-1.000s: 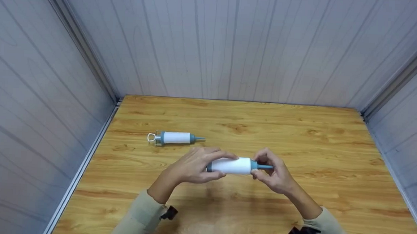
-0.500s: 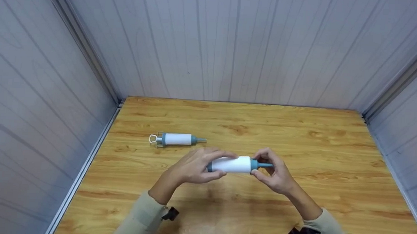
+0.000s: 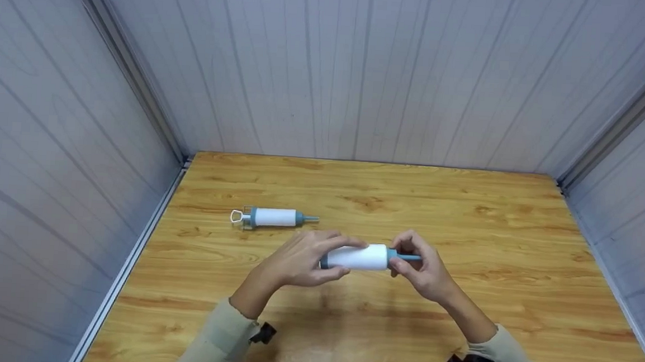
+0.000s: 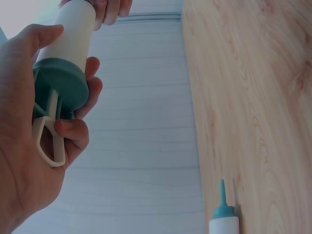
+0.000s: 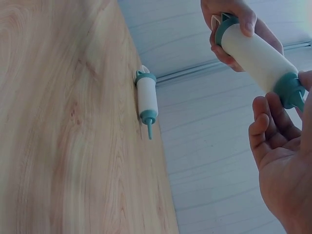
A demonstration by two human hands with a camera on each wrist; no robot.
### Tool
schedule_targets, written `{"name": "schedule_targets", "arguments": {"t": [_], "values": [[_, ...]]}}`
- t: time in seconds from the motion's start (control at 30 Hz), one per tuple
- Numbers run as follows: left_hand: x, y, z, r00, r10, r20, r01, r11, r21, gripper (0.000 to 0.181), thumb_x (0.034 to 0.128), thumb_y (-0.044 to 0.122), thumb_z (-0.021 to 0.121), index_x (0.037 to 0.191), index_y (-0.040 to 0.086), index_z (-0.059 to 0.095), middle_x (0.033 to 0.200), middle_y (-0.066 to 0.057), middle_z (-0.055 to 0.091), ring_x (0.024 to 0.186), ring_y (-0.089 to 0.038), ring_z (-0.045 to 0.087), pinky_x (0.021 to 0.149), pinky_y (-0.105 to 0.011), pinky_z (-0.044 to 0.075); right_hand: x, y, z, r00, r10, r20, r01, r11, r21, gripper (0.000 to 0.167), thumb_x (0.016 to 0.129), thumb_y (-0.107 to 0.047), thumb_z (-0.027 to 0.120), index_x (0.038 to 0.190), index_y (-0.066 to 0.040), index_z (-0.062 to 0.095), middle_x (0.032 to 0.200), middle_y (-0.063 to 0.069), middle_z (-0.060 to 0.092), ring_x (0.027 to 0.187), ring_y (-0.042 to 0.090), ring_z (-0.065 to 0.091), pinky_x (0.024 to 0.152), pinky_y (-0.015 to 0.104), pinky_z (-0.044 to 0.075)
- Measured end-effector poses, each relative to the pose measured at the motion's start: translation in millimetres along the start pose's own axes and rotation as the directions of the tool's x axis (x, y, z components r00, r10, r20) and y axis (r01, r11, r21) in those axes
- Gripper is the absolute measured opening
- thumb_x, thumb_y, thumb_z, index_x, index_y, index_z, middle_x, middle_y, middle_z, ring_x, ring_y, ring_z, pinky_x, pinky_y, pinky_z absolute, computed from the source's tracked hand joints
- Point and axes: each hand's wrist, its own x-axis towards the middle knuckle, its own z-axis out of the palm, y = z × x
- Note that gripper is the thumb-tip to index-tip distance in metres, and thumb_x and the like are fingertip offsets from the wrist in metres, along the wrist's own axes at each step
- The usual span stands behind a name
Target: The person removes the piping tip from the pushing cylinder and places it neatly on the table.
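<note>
Here's the white tube (image 3: 367, 257), up above the table (image 3: 466, 212), probably light, stiff, a touch slippery; left hand (image 3: 303, 260) curled round it, right hand (image 3: 429, 271) pinching its teal cap (image 5: 284, 87), both sensible holds. Second tube (image 3: 275, 217) lies beyond.

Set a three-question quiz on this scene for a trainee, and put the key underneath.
1. Open question: The left hand grips a white, cylindrical, plastic-looking tube with teal ends. Which part does the right hand pinch?

2. True or false: A second white tube with teal ends lies on the brown wood-grain table, apart from both hands.

3. Fill in: The held tube's white loop-shaped handle is at the end nearer the ____ hand.

Key:
1. The teal cap behind the thin nozzle.
2. True.
3. Left.
</note>
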Motion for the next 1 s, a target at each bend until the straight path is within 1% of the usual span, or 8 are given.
{"name": "schedule_targets", "arguments": {"t": [0.13, 0.37, 0.47, 0.63, 0.77, 0.87, 0.93, 1.0], "values": [[-0.5, 0.6, -0.6, 1.000, -0.003, 0.006, 0.003, 1.000, 0.004, 0.049, 0.1059, 0.036, 0.069, 0.154, 0.027, 0.067, 0.123, -0.011, 0.081, 0.071, -0.013, 0.061, 0.063, -0.020, 0.044, -0.6, 0.1, 0.5, 1.000, -0.004, -0.006, 0.004, 1.000, 0.006, 0.019, 0.103, 0.018, 0.056, 0.121, 0.014, 0.052, 0.108, -0.010, 0.068, 0.085, 0.008, 0.067, 0.074, 0.025, 0.062], [-1.0, 0.9, -1.5, 1.000, -0.012, 0.012, 0.012, 1.000, 0.003, 0.051, 0.1056, 0.037, 0.070, 0.155, 0.028, 0.066, 0.127, -0.011, 0.081, 0.074, -0.016, 0.064, 0.065, -0.022, 0.046, 0.4, 0.5, 1.6, 0.997, -0.073, -0.009, 0.073, 0.997, -0.003, 0.030, 0.094, 0.025, 0.061, 0.121, 0.017, 0.052, 0.122, -0.008, 0.065, 0.105, 0.003, 0.069, 0.090, 0.020, 0.062], [-1.5, 0.9, -1.4, 1.000, -0.018, 0.019, 0.018, 1.000, -0.008, 0.051, 0.1062, 0.037, 0.069, 0.156, 0.028, 0.066, 0.128, -0.011, 0.080, 0.075, -0.016, 0.065, 0.067, -0.022, 0.048, 0.2, 1.0, 2.3, 0.997, -0.077, -0.008, 0.077, 0.997, 0.003, 0.031, 0.093, 0.027, 0.061, 0.121, 0.017, 0.051, 0.124, -0.007, 0.064, 0.107, 0.003, 0.069, 0.091, 0.019, 0.062], [-2.0, 1.3, -0.8, 0.999, -0.024, 0.031, 0.025, 0.999, -0.022, 0.050, 0.1067, 0.038, 0.068, 0.155, 0.028, 0.066, 0.129, -0.011, 0.080, 0.077, -0.015, 0.064, 0.067, -0.022, 0.048, -1.8, 2.2, 1.8, 0.998, -0.059, -0.003, 0.059, 0.998, -0.002, 0.032, 0.093, 0.025, 0.061, 0.123, 0.016, 0.052, 0.124, -0.007, 0.064, 0.106, 0.004, 0.069, 0.091, 0.020, 0.062], [-2.3, 1.1, -0.5, 0.999, -0.022, 0.024, 0.022, 1.000, -0.020, 0.049, 0.1068, 0.038, 0.068, 0.154, 0.027, 0.067, 0.127, -0.011, 0.081, 0.078, -0.016, 0.065, 0.067, -0.023, 0.048, -2.9, 1.1, 0.7, 1.000, -0.018, 0.002, 0.018, 1.000, 0.004, 0.028, 0.098, 0.019, 0.057, 0.125, 0.015, 0.051, 0.123, -0.007, 0.066, 0.100, 0.005, 0.069, 0.084, 0.022, 0.063], [-2.3, 1.0, -0.1, 1.000, -0.020, 0.018, 0.020, 1.000, -0.008, 0.048, 0.1071, 0.039, 0.067, 0.154, 0.028, 0.067, 0.127, -0.010, 0.081, 0.078, -0.016, 0.066, 0.067, -0.023, 0.048, -2.8, 0.0, 0.4, 1.000, 0.015, 0.002, -0.015, 1.000, -0.001, 0.020, 0.104, 0.015, 0.052, 0.124, 0.013, 0.052, 0.113, -0.007, 0.067, 0.088, 0.007, 0.067, 0.076, 0.023, 0.063], [-1.9, 1.2, -0.1, 1.000, -0.019, 0.017, 0.019, 1.000, 0.000, 0.047, 0.1074, 0.039, 0.067, 0.154, 0.029, 0.067, 0.127, -0.009, 0.081, 0.078, -0.016, 0.067, 0.067, -0.023, 0.048, -2.4, -0.1, 0.5, 1.000, 0.017, 0.000, -0.017, 1.000, -0.013, 0.017, 0.106, 0.015, 0.050, 0.123, 0.012, 0.052, 0.103, -0.002, 0.067, 0.080, 0.011, 0.064, 0.072, 0.024, 0.062], [-1.4, 1.6, -0.6, 1.000, -0.017, 0.019, 0.017, 1.000, 0.004, 0.047, 0.1075, 0.040, 0.067, 0.154, 0.029, 0.067, 0.128, -0.009, 0.081, 0.077, -0.017, 0.067, 0.066, -0.023, 0.047, -1.6, -0.2, 0.7, 1.000, 0.005, 0.000, -0.005, 1.000, -0.019, 0.016, 0.106, 0.017, 0.050, 0.121, 0.012, 0.053, 0.096, 0.005, 0.065, 0.076, 0.015, 0.062, 0.070, 0.026, 0.061]]}}
